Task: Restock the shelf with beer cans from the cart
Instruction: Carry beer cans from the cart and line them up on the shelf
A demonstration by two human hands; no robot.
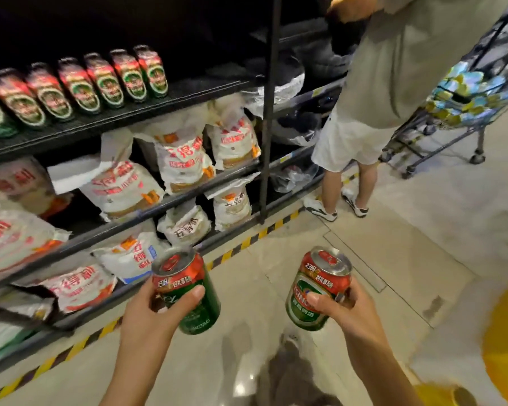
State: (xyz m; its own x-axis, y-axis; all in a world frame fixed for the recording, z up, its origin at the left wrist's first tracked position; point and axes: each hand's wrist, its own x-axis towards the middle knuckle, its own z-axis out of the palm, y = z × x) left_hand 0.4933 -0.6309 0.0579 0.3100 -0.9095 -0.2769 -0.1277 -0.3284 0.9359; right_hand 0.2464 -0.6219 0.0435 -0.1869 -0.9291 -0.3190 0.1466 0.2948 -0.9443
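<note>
The left hand (153, 306) gripped one beer can (188, 291), the right hand (340, 306) gripped another can (317, 291), both upright above the floor (408, 244), below the shelf (123, 112) holding a row of cans (79, 86).

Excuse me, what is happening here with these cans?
A person is restocking beer. The left hand grips one can and the right hand grips another can, both not yet on the shelf, where a row of cans already stands. Another person stands by a cart.
</note>
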